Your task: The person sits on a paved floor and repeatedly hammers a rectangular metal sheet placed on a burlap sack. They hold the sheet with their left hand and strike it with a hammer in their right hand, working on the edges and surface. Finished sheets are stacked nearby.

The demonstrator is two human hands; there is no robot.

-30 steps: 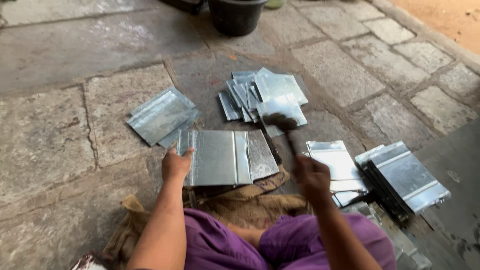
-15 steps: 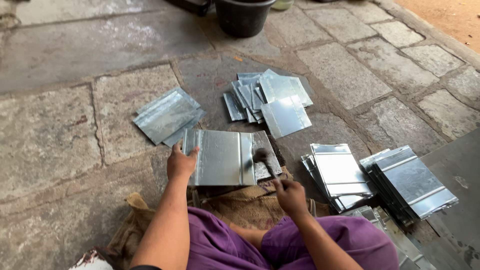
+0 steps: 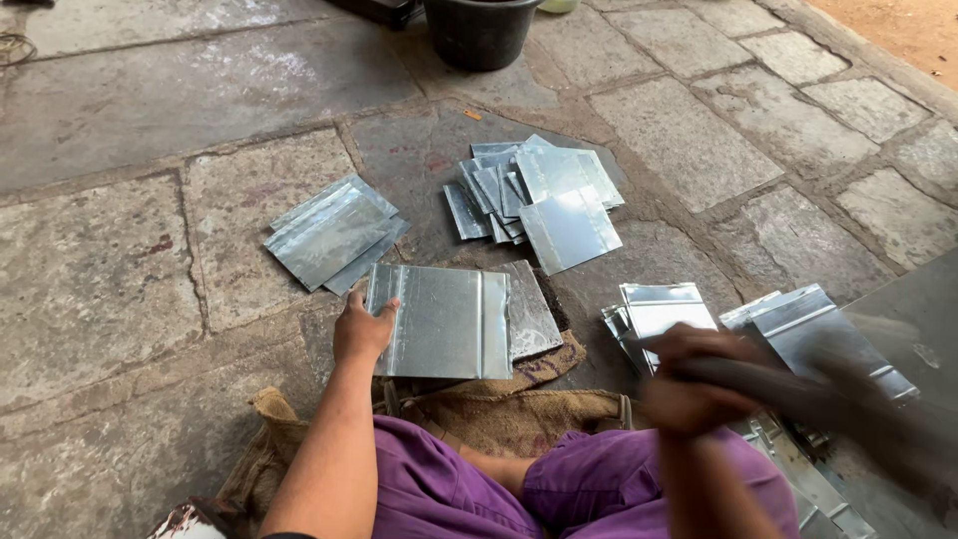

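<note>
on the stone floor, left hand (image 3: 361,329) pins a shiny creased metal sheet (image 3: 439,321); right hand (image 3: 694,384) grips a blurred mallet (image 3: 828,399).

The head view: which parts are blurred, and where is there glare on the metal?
In the head view, the right hand and the dark tool in its grip are smeared by motion blur. The left hand and the ribbed metal sheet it presses are sharp. Soft daylight glare whitens the sheet pile farther out; shadows are faint.
</note>
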